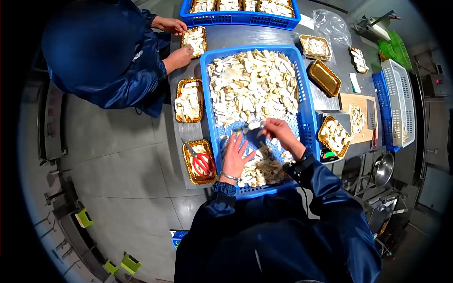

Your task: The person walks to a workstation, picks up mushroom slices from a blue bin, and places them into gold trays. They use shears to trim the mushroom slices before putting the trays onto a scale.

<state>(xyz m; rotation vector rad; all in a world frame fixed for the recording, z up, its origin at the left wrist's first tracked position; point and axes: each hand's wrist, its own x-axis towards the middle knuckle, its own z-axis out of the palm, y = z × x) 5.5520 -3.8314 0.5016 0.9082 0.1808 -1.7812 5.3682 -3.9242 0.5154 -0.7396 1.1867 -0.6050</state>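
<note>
A big blue crate (pixel 306 101) on the metal table is heaped with pale mushroom slices (pixel 252 82). My left hand (pixel 236 154) lies flat, fingers spread, on the slices at the crate's near end. My right hand (pixel 278 132) hovers just right of it, fingers pinched on a white mushroom slice (pixel 254 125). Both arms wear dark blue sleeves.
Gold foil trays hold slices: one with red scissors (pixel 202 164) left of the crate, one on a scale (pixel 334 136) to the right, and an empty gold tray (pixel 323 77). Another person's hands (pixel 175 42) work at a tray far left. A white basket (pixel 400 101) stands right.
</note>
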